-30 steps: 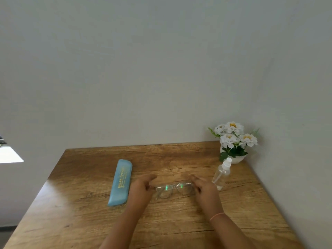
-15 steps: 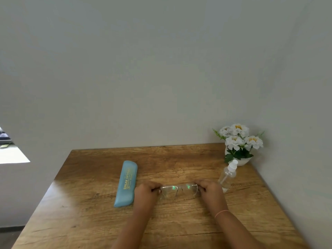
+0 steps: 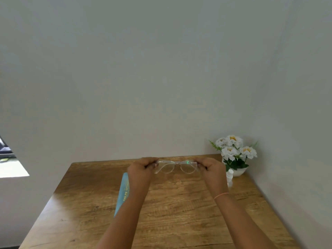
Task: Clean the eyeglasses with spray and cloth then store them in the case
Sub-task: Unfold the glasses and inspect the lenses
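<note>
Eyeglasses [image 3: 177, 166] held over the table [image 3: 179, 209], each end pinched by curled fingers [image 3: 151, 161] of left hand [image 3: 142, 170] and right hand [image 3: 212, 169]

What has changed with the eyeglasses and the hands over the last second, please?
The left hand and right hand took hold of the ends of the eyeglasses and lifted them off the table. The blue case, spray bottle and flower pot stayed put.
</note>
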